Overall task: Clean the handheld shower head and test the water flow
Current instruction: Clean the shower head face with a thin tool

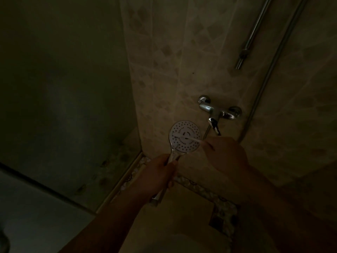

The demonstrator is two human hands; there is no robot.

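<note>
Shower head (185, 136) sits center frame, face toward you, in front of the tiled wall (164, 70) and just left of and below the chrome mixer tap (218, 111). Your left hand (156, 174) has its fingers clamped round the handle below the round face; the handle's lower end pokes out under your palm. Your right hand (226, 154) has fingers pinched together on a thin pale tool, prob. a toothbrush (184, 138), lying across the nozzle face, tip toward the left rim. Light is v. dim, so bristle contact can't be confirmed.

Handling, as a guess: the head looks like light, rigid, chrome-plated plastic, so slick when wet. Keep your grip on the handle near the neck, not on the face; that steadies it against brush pressure. The nozzles are likely soft rubber nubs, so scrub firmly but don't gouge. No water is showing, so the flow test isn't done yet.

Room: the tap and its lever stick out just up-right of your right hand, so watch your knuckles on wide strokes. The riser rail (253, 33) and a thin pipe or hose (277, 61) run up the wall at right, well clear. The dark panel (63, 88) at left meets the wall at a corner near the head, so there's more free space toward you than sideways. Can't see where the hose joins the handle; expect it to drag when you turn the head.
</note>
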